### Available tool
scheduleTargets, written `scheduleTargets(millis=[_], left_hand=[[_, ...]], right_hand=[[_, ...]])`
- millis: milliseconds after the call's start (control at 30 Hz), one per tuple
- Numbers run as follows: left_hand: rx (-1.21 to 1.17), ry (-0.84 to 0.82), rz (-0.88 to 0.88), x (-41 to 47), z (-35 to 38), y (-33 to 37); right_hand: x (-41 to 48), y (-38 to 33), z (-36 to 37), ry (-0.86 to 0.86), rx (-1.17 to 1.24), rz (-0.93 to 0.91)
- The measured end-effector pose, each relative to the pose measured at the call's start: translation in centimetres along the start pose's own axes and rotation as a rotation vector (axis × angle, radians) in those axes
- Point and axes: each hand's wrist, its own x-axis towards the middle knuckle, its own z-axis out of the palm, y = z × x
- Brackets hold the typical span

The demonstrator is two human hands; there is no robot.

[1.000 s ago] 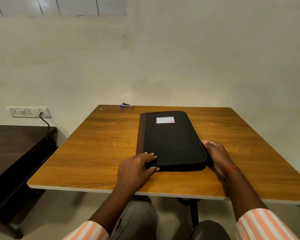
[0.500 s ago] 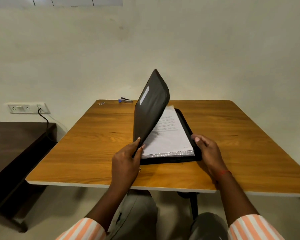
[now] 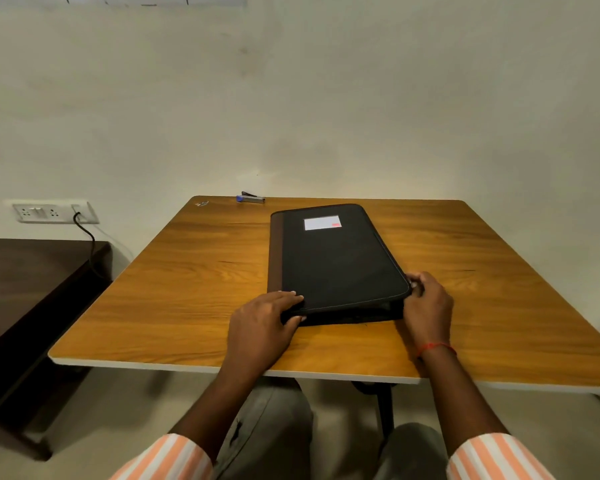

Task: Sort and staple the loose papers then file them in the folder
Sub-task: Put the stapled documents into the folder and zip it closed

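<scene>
A black zip folder with a brown spine and a white label lies closed on the wooden table. My left hand holds its near left corner, fingers on the cover and thumb against the front edge. My right hand has its fingers curled at the near right corner, pinching the edge where a small metal piece shows. The papers are hidden inside the folder. A blue and silver stapler lies at the table's far edge, well away from both hands.
A small metal bit lies at the far left corner of the table. A dark low table stands to the left. On the wall behind it is a socket strip with a black cable plugged in.
One second ago the folder lay closed. Half a second ago my left hand held the cover raised, showing white papers. Now the cover is down and my right hand is on the corner.
</scene>
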Motion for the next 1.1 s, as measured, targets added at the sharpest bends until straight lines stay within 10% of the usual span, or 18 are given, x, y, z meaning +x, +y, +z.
scheduleTargets(millis=[133, 467, 667, 833, 1100], left_hand=[[-0.023, -0.011, -0.011, 0.1, 0.0, 0.0], [-0.366, -0.076, -0.162, 0.5, -0.3, -0.8], [-0.708, -0.098, -0.356, 0.8, -0.8, -1.9], [-0.951, -0.184, -0.458, 0.5, -2.0, -4.3], [-0.971, -0.179, -0.53, 0.6, -2.1, -4.1]], right_hand=[[0.5, -1.1, -0.9, 0.177, 0.04, -0.143], [4.4, -2.2, 6.7, -0.72, -0.844, -0.33], [4.9, -3.1, 6.3, -0.766, -0.848, -0.265], [-2.6, -5.8, 5.1, -0.293, -0.491, -0.547], [-11.6, -7.9, 7.0, -0.639, -0.516, -0.466]])
